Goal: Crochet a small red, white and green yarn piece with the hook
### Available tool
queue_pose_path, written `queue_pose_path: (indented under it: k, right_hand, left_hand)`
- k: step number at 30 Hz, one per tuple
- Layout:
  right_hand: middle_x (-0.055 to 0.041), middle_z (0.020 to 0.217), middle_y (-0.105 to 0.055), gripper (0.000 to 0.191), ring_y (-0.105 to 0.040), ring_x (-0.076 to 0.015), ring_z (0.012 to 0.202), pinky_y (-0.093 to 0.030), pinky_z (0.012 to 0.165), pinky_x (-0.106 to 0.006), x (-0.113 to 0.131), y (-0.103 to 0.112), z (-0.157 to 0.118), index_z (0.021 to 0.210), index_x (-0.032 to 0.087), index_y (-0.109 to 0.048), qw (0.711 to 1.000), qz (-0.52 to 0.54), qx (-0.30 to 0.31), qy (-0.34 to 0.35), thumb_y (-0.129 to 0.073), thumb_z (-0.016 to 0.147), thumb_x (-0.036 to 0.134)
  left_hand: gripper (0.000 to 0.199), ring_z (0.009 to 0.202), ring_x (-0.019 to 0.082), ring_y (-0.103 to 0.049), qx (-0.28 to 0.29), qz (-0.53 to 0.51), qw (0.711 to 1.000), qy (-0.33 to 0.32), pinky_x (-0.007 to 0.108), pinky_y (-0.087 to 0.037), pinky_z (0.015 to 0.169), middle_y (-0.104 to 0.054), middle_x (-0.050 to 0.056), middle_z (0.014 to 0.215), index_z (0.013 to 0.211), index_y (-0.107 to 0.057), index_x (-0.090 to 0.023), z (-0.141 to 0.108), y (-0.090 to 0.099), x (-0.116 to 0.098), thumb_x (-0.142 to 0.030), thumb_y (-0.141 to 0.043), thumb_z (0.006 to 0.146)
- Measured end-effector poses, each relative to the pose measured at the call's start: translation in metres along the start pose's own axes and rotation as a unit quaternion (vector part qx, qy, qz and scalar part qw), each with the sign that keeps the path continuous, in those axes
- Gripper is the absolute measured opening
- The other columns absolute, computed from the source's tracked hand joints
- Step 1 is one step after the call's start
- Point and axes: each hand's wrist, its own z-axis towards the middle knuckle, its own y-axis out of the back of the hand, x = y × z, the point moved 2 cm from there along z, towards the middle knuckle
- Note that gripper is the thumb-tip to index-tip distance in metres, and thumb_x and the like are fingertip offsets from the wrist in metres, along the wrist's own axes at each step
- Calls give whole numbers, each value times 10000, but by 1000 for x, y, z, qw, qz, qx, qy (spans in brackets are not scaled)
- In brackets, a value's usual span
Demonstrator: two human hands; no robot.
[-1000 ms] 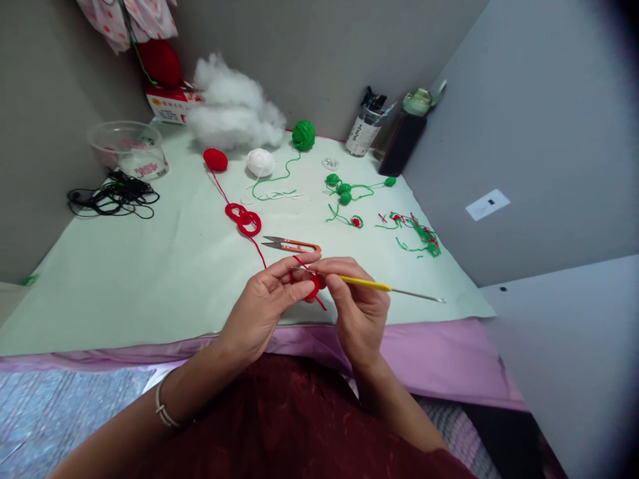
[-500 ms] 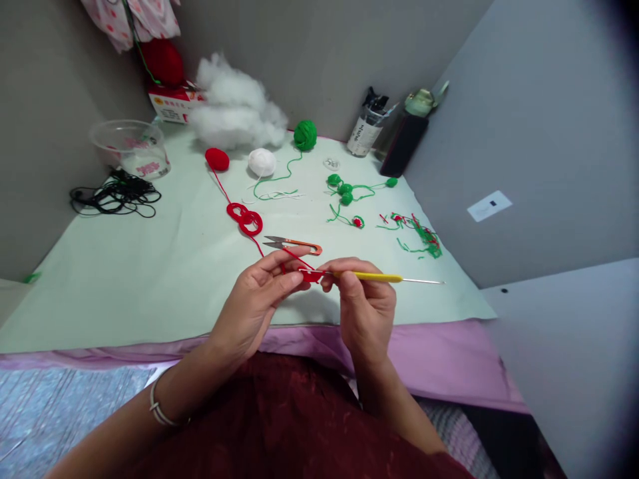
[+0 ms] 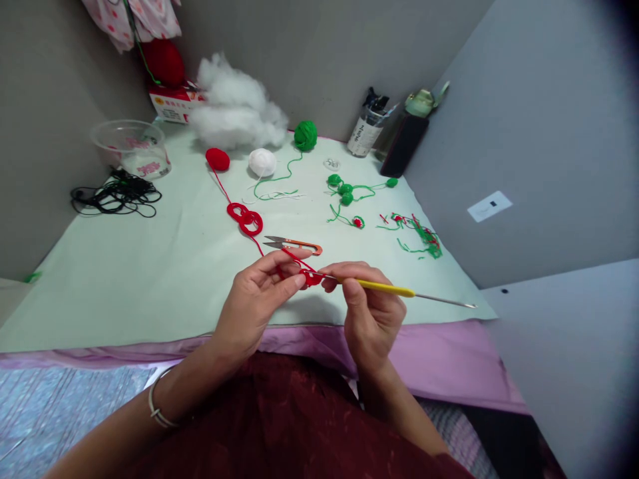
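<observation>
My left hand (image 3: 257,296) pinches a small piece of red crochet (image 3: 312,277), with red yarn running over its raised forefinger. In my right hand (image 3: 372,309) is a yellow-handled crochet hook (image 3: 384,287), its left end at the red piece and its bare metal end pointing right. From my left hand the yarn leads back through a looped red coil (image 3: 244,218) to a red yarn ball (image 3: 217,159). Thread snips (image 3: 294,245) with an orange handle lie just beyond my left fingertips.
White stuffing (image 3: 237,110), a white yarn ball (image 3: 262,162) and a green yarn ball (image 3: 305,136) sit at the back. Green crocheted pieces (image 3: 345,190) and yarn scraps (image 3: 424,236) lie right. Black cord (image 3: 117,194) and a clear tub (image 3: 132,150) are left.
My right hand has shifted slightly right and down. The hook has moved right with it and tilts more, its free end lower. My left hand has hardly moved.
</observation>
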Motion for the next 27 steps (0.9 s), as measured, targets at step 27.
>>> queue_pose_path:
  k: [27]
  right_hand:
    - [-29,967,-798,168,-719,-164,753,-615,669,-347,-6,-8,-4,1057,268,-764,1000,1,-9,6,-612,1025,203]
  left_hand:
    - [289,898,147,-680,13,35,999,-28,256,-555,862,-726,-2,917,1170,-813,-300,-2,-1,-2,-276,-832,883]
